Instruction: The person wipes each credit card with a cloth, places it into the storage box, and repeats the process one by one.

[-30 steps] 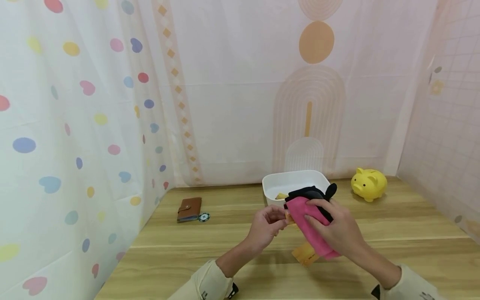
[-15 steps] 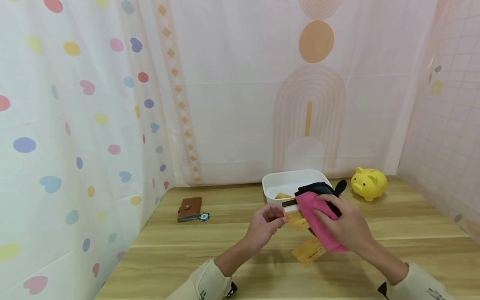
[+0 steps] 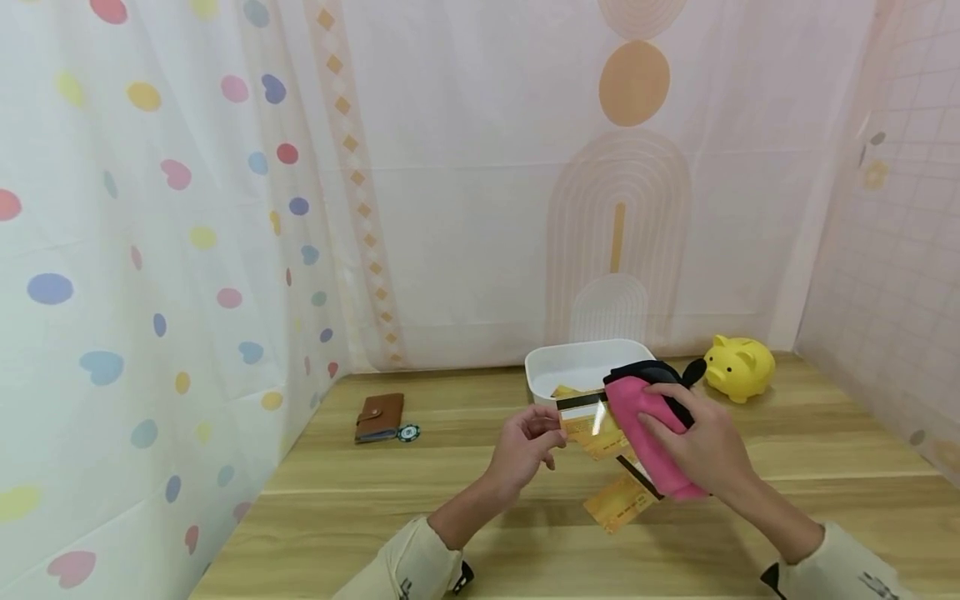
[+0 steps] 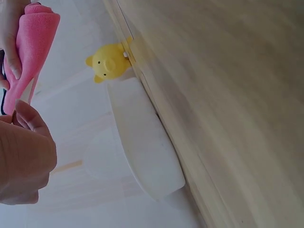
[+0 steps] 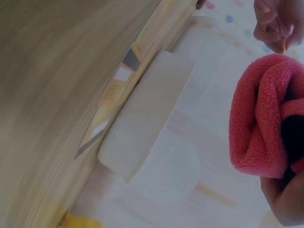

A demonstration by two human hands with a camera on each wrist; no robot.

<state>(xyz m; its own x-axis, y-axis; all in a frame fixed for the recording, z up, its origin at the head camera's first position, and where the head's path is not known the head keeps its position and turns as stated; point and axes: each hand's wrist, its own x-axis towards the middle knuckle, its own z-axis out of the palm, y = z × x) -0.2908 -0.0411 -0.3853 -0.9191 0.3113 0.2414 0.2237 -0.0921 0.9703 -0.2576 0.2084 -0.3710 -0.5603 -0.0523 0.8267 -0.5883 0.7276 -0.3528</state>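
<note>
My left hand (image 3: 525, 450) pinches the left edge of a gold bank card (image 3: 583, 410) with a black stripe and a white strip. In my right hand (image 3: 701, 437) is a bundle of fuzzy pink cloth (image 3: 637, 425) with black parts (image 3: 645, 371), gripped between thumb and fingers. The bundle covers the card's right end. In the right wrist view the pink cloth (image 5: 259, 118) looks folded over itself. Below the hands, gold bank cards (image 3: 617, 504) lie on the table, partly overlapped by the bundle in the head view.
Behind the hands stands a white bin (image 3: 551, 367) with a yellow card (image 3: 566, 390) visible at its near side. A yellow piggy bank (image 3: 738, 369) is at the back right. Far left lie a brown wallet (image 3: 380, 418) and a poker chip (image 3: 408, 433). Curtains enclose the wooden table (image 3: 450, 400).
My right hand and the pink bundle have shifted right, away from my left hand. More of the pinched card and of the cards on the table now shows. My left hand barely moved.
</note>
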